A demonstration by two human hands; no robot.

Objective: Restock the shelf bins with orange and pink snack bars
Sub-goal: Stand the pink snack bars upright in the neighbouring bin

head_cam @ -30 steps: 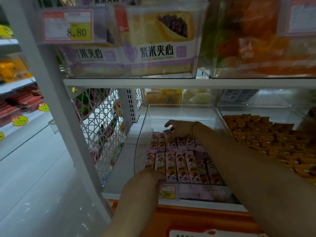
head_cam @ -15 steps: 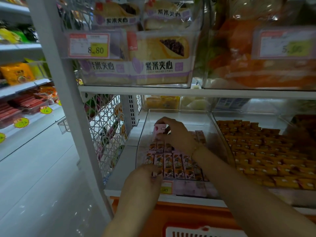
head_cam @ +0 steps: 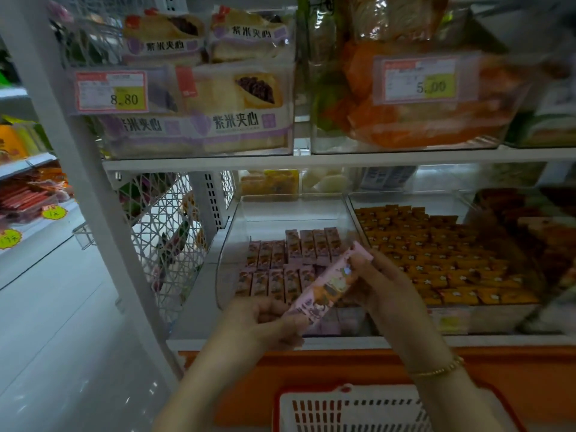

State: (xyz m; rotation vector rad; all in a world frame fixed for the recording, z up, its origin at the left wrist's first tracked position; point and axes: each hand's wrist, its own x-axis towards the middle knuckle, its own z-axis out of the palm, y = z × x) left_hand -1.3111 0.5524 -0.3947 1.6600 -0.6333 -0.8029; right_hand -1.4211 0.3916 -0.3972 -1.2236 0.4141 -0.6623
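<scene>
- Head view: both hands are raised in front of the lower shelf and share one long pink pack point(head_cam: 330, 285). It is tilted, low end left, high end right.
- left hand point(head_cam: 265, 319): fingers curled, thumb and fingers pinching the pack's lower end.
- right hand point(head_cam: 392, 294): fingers curled round the pack's upper end. Gold bracelet point(head_cam: 436, 371) on that wrist.
- The pack sits over the front of the left clear bin point(head_cam: 226, 269). Can't tell if it touches the stock below.
- pink bars point(head_cam: 290, 257): flat rows across the front and middle of that bin.
- orange bars point(head_cam: 436, 260): packed rows in the bin just to the right.
- Red-rimmed white basket point(head_cam: 352, 406): at the bottom edge, below the hands.
- Upper shelf: bread packs point(head_cam: 237, 110) behind an 8.80 price tag point(head_cam: 112, 92).
</scene>
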